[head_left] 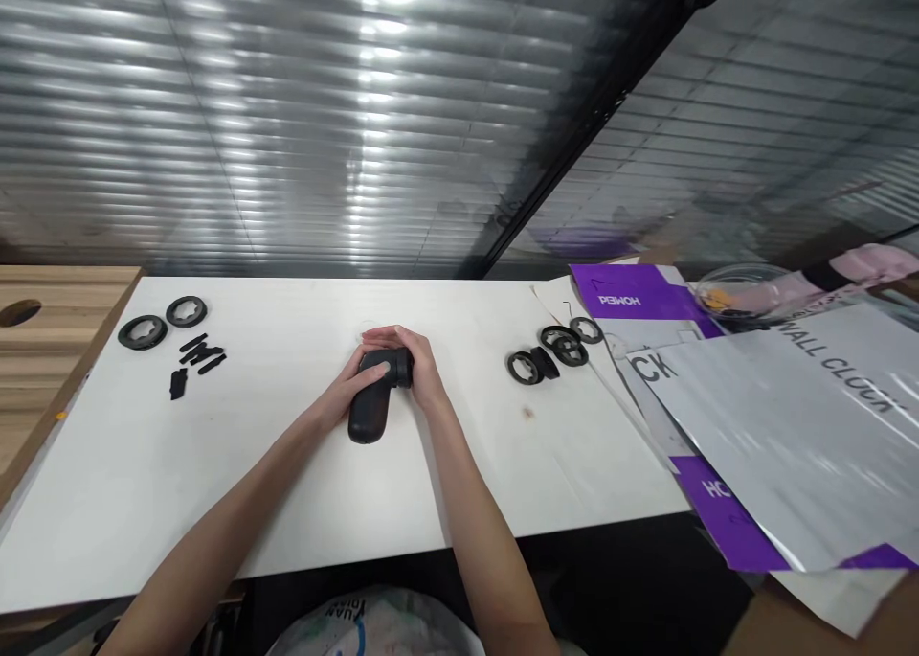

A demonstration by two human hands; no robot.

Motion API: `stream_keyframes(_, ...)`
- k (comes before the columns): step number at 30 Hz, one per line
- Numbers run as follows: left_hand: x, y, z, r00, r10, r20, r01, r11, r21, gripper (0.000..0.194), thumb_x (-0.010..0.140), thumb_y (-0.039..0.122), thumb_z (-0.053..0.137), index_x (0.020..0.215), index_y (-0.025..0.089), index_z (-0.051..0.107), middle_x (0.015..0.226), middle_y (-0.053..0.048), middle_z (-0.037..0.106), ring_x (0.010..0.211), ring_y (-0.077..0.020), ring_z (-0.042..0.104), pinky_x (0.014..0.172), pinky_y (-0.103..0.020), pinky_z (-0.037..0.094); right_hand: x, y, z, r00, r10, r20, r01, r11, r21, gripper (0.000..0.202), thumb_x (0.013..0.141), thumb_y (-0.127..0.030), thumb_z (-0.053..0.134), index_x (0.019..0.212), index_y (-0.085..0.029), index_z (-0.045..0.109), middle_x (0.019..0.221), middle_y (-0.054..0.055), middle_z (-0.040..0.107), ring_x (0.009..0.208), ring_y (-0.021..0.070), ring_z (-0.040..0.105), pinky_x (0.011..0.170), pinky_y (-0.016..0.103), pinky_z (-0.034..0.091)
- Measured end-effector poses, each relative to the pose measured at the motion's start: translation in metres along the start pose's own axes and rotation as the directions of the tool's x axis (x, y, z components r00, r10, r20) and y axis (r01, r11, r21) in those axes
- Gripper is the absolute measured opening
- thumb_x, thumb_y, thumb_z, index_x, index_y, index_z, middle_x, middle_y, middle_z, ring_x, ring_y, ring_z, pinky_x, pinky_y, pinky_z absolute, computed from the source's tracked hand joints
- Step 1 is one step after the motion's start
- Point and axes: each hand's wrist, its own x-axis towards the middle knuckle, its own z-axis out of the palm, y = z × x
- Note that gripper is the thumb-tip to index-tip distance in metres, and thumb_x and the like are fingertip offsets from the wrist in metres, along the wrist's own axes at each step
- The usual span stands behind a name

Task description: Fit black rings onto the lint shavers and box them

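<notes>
A black handheld device [369,412] with a rounded body and a short cylindrical head lies between my hands over the middle of the white table. My left hand [347,385] is wrapped round its left side, with the thumb on top near the head. Round the right end of the head curls my right hand [422,361], its fingers reaching over the far side. Whatever lies under the fingers is hidden.
Two black rings [142,332] and several small black strips [203,353] lie at the left. Several more black rings [570,351] sit at the right, beside purple-and-white packaging [624,292] and a large white sheet [796,417]. Behind the table are metal blinds [302,120].
</notes>
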Motion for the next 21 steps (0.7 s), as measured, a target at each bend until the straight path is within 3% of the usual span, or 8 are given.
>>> stream_keyframes(5,-0.001,-0.003,-0.001,0.998,0.046,0.032,-0.050,0.991,0.122,0.061,0.095,0.055,0.079,0.146,0.026,0.063,0.156,-0.011,0.058,0.149,-0.0379,0.050,0.118,-0.045,0.047,-0.002,-0.002,0.004,0.997,0.059,0.043,-0.055,0.994,-0.090,0.056,0.093,-0.069,0.064,0.086,-0.020,0.090,0.103,0.012,0.087,0.108,0.0327,0.078,0.112,0.046,0.052)
stream_keyframes(8,-0.003,-0.003,-0.001,0.999,0.028,0.024,-0.031,0.988,0.148,0.060,0.098,0.052,0.076,0.151,0.026,0.061,0.160,-0.010,0.056,0.153,-0.0382,0.047,0.120,-0.045,0.046,-0.002,-0.003,0.004,0.990,0.112,0.091,-0.106,0.992,-0.066,0.050,0.090,-0.066,0.070,0.084,-0.020,0.091,0.107,0.012,0.087,0.113,0.0333,0.078,0.114,0.045,0.050)
stream_keyframes(11,-0.005,-0.003,0.000,1.000,0.011,0.001,-0.011,0.986,0.166,0.056,0.097,0.052,0.076,0.144,0.024,0.067,0.148,-0.012,0.063,0.142,-0.0383,0.056,0.112,-0.045,0.050,-0.003,-0.001,0.006,0.979,0.168,0.114,-0.166,0.986,-0.023,0.044,0.087,-0.060,0.074,0.079,-0.020,0.090,0.109,0.012,0.087,0.107,0.0311,0.079,0.108,0.042,0.054)
stream_keyframes(16,-0.004,-0.004,0.000,0.998,0.038,-0.059,-0.033,0.996,0.082,0.054,0.085,0.053,0.084,0.126,0.019,0.073,0.127,-0.011,0.069,0.123,-0.0349,0.063,0.100,-0.041,0.053,-0.003,0.003,0.015,0.988,0.143,0.052,-0.144,0.990,0.008,0.040,0.082,-0.052,0.068,0.068,-0.019,0.087,0.077,0.010,0.083,0.078,0.0258,0.075,0.085,0.037,0.058)
stream_keyframes(21,-0.002,-0.002,0.002,0.996,-0.009,-0.090,0.003,0.998,-0.065,0.053,0.074,0.052,0.089,0.111,0.018,0.072,0.108,-0.007,0.069,0.100,-0.0252,0.063,0.083,-0.033,0.053,-0.004,0.001,0.019,0.996,0.075,0.055,-0.073,0.997,-0.031,0.036,0.080,-0.042,0.059,0.067,-0.020,0.084,0.077,0.009,0.081,0.081,0.0269,0.075,0.089,0.038,0.058)
